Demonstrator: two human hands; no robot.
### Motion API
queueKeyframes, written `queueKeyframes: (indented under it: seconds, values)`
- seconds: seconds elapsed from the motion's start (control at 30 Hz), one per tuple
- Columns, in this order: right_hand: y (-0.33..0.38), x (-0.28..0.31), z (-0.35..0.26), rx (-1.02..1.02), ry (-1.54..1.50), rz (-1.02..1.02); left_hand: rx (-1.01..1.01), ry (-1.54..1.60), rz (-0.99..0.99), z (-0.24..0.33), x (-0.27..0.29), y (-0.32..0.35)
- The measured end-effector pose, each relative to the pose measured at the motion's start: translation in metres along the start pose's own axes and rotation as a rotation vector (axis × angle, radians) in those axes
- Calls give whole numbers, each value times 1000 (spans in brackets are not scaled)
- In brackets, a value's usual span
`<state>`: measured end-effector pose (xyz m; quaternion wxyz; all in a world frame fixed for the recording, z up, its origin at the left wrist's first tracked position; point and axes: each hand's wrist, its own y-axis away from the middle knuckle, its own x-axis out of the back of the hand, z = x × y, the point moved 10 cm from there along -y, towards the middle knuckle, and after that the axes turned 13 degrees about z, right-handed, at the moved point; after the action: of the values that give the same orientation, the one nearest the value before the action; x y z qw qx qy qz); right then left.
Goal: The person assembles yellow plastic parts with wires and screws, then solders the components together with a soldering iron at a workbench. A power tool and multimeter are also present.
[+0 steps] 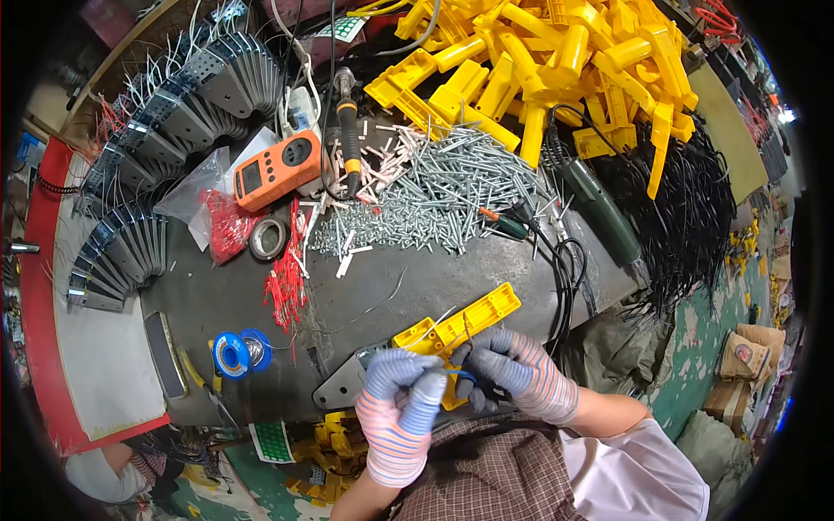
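The gloved left hand (401, 417) presses thumb and finger together on a blue wire (461, 374), which spans toward the curled, gloved right hand (519, 372); I cannot tell what that one pinches. Just beyond lies the yellow plastic housing (476, 318), a grey metal bracket (337, 389) left of it.

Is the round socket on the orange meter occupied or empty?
Empty: the dark round socket on the orange meter shows its bare face, with no plug seated in it.
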<state>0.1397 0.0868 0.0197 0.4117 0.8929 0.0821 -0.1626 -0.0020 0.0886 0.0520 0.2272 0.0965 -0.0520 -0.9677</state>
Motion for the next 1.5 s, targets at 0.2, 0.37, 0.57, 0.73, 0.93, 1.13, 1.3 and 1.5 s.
queueKeyframes:
  seconds: [0.2,0.37,0.57,0.73,0.93,1.13,1.3,1.5]
  values:
    - [10,-6,-33,738,424,83,433,557,66,-29,-26,-5]
    - [-1,12,-38,447,199,13,-620,-817,-164,29,-32,-75]
    - [-3,30,-40,421,62,109,-904,-1245,-147,3,-35,-139]
    - [-5,37,-34,321,-36,111,-976,-1220,-269,1,-45,-138]
    - [-9,34,-39,370,67,187,-956,-1180,-187,9,-32,-121]
    - [-4,38,-52,561,269,314,-829,-995,-232,14,-30,-115]
    - [3,30,-54,669,344,287,-14,-73,-29,-3,14,-45]
    - [12,9,-63,868,559,191,-106,-144,-33,-11,21,-27]
